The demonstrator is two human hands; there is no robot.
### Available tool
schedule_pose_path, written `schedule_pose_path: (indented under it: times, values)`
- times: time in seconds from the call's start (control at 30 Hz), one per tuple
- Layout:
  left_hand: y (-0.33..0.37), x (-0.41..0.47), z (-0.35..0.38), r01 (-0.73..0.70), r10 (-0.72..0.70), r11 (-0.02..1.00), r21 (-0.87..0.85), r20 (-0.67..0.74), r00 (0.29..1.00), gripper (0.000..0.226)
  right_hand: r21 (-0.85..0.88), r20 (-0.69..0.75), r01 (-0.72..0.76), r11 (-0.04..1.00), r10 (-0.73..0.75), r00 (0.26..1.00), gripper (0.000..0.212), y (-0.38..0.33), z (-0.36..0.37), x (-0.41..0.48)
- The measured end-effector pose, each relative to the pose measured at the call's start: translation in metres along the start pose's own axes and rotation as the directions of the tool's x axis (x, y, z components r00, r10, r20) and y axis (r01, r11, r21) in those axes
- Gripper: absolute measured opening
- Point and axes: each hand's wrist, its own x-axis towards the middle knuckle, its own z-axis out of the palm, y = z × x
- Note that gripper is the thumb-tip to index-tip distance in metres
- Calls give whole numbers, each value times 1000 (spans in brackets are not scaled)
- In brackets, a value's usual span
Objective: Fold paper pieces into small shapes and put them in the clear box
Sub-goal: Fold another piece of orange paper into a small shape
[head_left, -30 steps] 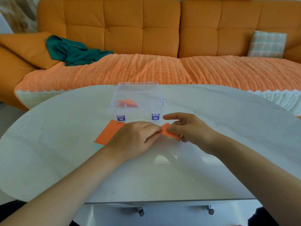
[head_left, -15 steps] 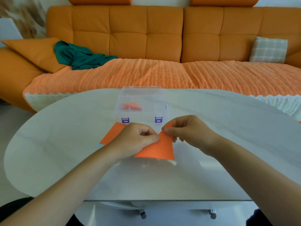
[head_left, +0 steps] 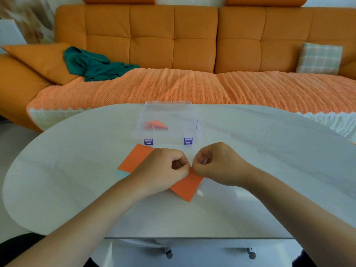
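An orange paper sheet (head_left: 187, 186) hangs by its top corner just above the white table (head_left: 77, 170). My left hand (head_left: 163, 170) and my right hand (head_left: 217, 163) both pinch that corner, fingertips touching. Behind them stands the clear box (head_left: 169, 112) with purple latches, and a folded orange shape (head_left: 156, 125) lies inside its left part. A stack of flat sheets, orange on top (head_left: 134, 159) with a light blue edge showing, lies under my left hand.
The table's rounded front edge runs close to my body. An orange sofa (head_left: 173, 45) stands behind the table, with a green cloth (head_left: 94, 64) and a checked cushion (head_left: 318, 57) on it.
The orange sheet came off the table and unfolded to hang down from both hands. My hands drew nearer to me and their fingertips met at its top corner.
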Motion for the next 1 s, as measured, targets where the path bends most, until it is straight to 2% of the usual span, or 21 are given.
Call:
schedule_pose_path:
  times: [0.2, 0.33, 0.43, 0.53, 0.73, 0.9, 1.0]
  values:
    - [-1, 2, -15, -25, 25, 994, 104, 2, 1000, 12, -79, -1, -25, 997, 25, 1000, 7, 9, -15, 4]
    - [-10, 3, -25, -8, 14, 990, 142, -37, 999, 13, -58, -92, -54, 997, 49, 995, 10, 20, -26, 6]
    - [-8, 2, -23, -11, 14, 995, 103, -23, 1000, 14, 67, -91, 26, 997, -20, 996, 11, 15, -20, 5]
    - [-2, 1, -18, -21, 25, 993, 114, -33, 999, 14, 6, -14, 91, 996, -91, 996, 9, 7, -7, 5]
    - [2, 0, -15, 25, -10, 971, 240, -63, 998, 11, -52, -47, 143, 988, -145, 988, 10, 5, 5, 4]
    - [2, 4, -18, 42, -36, 993, 108, -56, 998, 13, -66, -106, 148, 987, -154, 982, 12, 7, 3, 5]
    - [-3, 6, -27, 60, -54, 993, 103, -61, 997, 14, -42, -158, 99, 994, -104, 982, 16, 15, -8, 10]
